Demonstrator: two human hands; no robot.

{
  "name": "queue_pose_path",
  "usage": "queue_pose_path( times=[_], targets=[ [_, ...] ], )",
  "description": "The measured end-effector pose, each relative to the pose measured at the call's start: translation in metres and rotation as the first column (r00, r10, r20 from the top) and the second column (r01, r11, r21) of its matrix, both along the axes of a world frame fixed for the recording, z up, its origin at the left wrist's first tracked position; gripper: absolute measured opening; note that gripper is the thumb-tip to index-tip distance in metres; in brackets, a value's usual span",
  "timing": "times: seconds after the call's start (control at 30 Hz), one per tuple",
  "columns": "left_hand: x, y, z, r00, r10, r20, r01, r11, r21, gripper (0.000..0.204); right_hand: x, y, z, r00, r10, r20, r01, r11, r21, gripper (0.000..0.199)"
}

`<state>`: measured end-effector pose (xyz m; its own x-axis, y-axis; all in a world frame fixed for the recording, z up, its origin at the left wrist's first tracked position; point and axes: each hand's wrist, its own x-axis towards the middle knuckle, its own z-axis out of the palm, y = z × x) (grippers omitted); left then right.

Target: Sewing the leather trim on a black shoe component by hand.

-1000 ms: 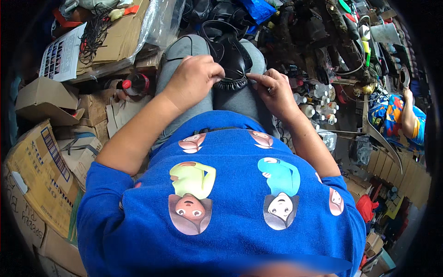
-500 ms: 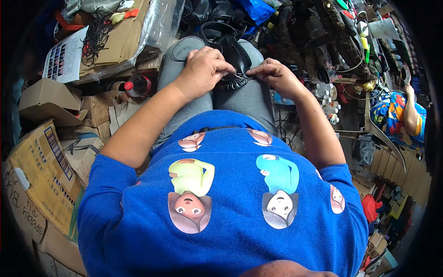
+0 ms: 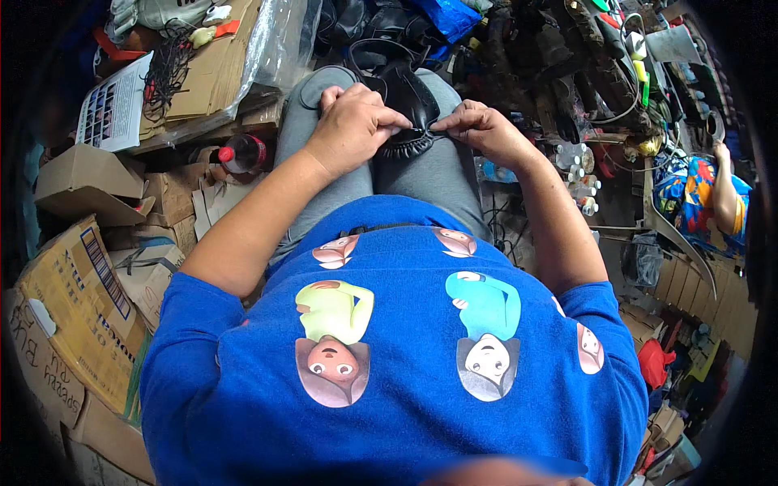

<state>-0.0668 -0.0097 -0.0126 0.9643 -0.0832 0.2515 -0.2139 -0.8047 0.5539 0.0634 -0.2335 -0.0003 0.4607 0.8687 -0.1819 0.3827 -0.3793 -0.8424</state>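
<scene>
Black shoe: glossy, smooth leather-like upper; ruffled, gathered edge at the seam. Trousers: matt grey cloth. Cardboard boxes: matt, rough brown; plastic sheet: clear, shiny.

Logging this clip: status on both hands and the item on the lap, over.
Left hand and right hand both pinching the gathered edge of the black leather piece on the lap. Nothing between hands. Cardboard boxes crowd the left.
</scene>
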Motion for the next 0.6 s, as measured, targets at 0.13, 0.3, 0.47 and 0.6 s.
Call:
queue_pose_path(
  times=[0.13,0.3,0.47,0.6],
  targets=[
    [0.010,0.001,-0.002,0.999,-0.034,-0.008,0.034,0.999,-0.024,0.014,0.001,0.000,-0.001,0.993,-0.023,-0.116,0.019,0.999,-0.030,0.029],
    [0.030,0.004,0.012,0.961,-0.267,0.079,0.256,0.958,0.127,0.011,0.004,0.003,-0.002,0.996,0.023,-0.085,-0.024,1.000,-0.019,0.029],
    [-0.003,-0.001,0.012,0.997,0.016,-0.078,-0.019,0.999,-0.037,0.020,-0.014,-0.002,0.007,0.979,-0.114,-0.171,0.109,0.993,-0.038,0.026],
    [-0.004,-0.006,0.013,0.983,0.109,-0.148,-0.110,0.994,-0.002,0.018,-0.021,0.002,0.003,0.931,-0.232,-0.281,0.234,0.972,-0.027,0.026]
  ],
)
